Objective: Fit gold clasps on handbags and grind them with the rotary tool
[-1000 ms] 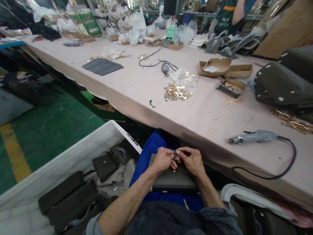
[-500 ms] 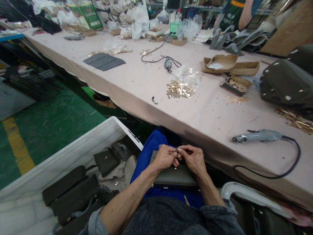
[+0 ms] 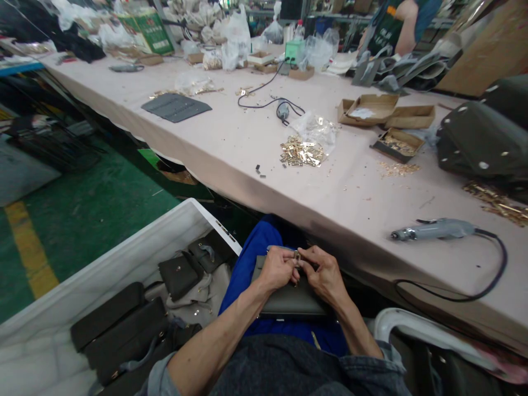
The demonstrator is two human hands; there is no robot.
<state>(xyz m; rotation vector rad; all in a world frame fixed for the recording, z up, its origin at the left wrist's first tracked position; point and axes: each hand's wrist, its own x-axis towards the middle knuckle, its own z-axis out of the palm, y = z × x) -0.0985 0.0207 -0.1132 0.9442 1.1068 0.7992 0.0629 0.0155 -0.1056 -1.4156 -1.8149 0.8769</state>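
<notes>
On my lap lies a dark olive bag (image 3: 289, 301), flat across blue trousers. Above its far edge my left hand (image 3: 278, 268) and my right hand (image 3: 324, 270) meet, fingertips almost touching. Between them is a small metal buckle-like fitting (image 3: 297, 256), pinched by both hands. Its exact shape is partly covered by the fingers. A pile of similar gold metal fittings (image 3: 302, 152) lies on the table beyond, beside a clear plastic bag (image 3: 317, 131).
A grey electric screwdriver (image 3: 437, 230) with a black cord rests on the table (image 3: 355, 220) at right. To my left stands a white bin (image 3: 124, 254) holding several dark bags. Small cardboard boxes (image 3: 373, 107) and a stack of dark bags (image 3: 482, 137) sit farther right.
My right fingers have shifted a little and spread slightly around the fitting, so more of it shows. My left hand keeps nearly the same place.
</notes>
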